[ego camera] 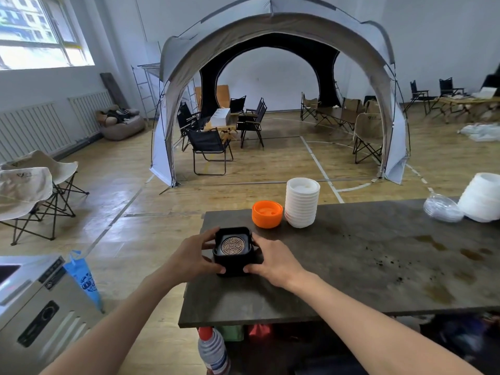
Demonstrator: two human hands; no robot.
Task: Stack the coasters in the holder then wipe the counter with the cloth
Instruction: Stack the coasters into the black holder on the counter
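Note:
A black square coaster holder (234,262) stands near the left end of the dark stone counter (338,282). Inside it lies a round coaster (234,245) with a bronze patterned top. My left hand (193,254) grips the holder's left side, and my right hand (272,262) grips its right side. Both hands touch the holder with fingers curled around its walls. Brown stains and dark crumbs (433,255) mark the right part of the counter. No cloth is in view.
An orange lid (267,213) and a stack of white bowls (301,203) stand behind the holder. More white bowls (483,198) and clear plastic lids (442,208) sit at the far right. A steel appliance (35,301) stands left, a bottle (213,350) below the counter edge.

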